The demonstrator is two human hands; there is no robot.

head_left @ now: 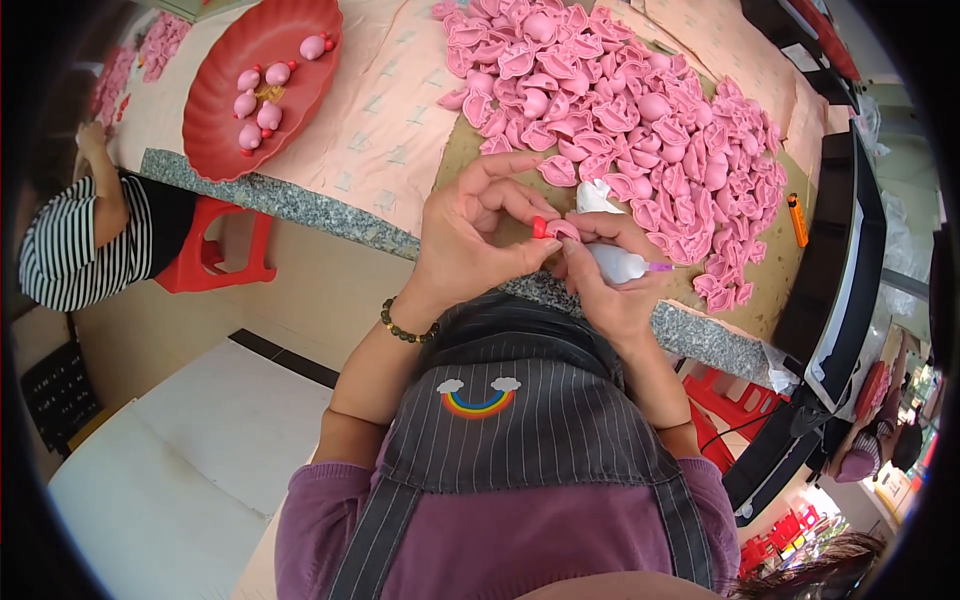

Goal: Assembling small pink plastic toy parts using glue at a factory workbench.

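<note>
My left hand (468, 240) pinches a small red piece (540, 227) between thumb and fingertips, its other fingers curled above. Against it, a pink shell-shaped piece (565, 230) is held in the thumb and fingers of my right hand (618, 305). That same hand also grips a whitish squeeze bottle (612, 264) with a purple tip, lying across the palm and pointing right. Whether the red and pink pieces are joined cannot be made out. Just beyond the right hand sits a crumpled white wad (597, 196), next to a big heap of pink shell pieces (640, 120).
A red scalloped tray (215, 110) at the far left holds several round pink pieces with red ends. An orange cutter (797, 220) lies right of the heap. A dark-framed panel (840, 270) borders the right side. Another person (80, 235) in stripes works at left beside a red stool (215, 250).
</note>
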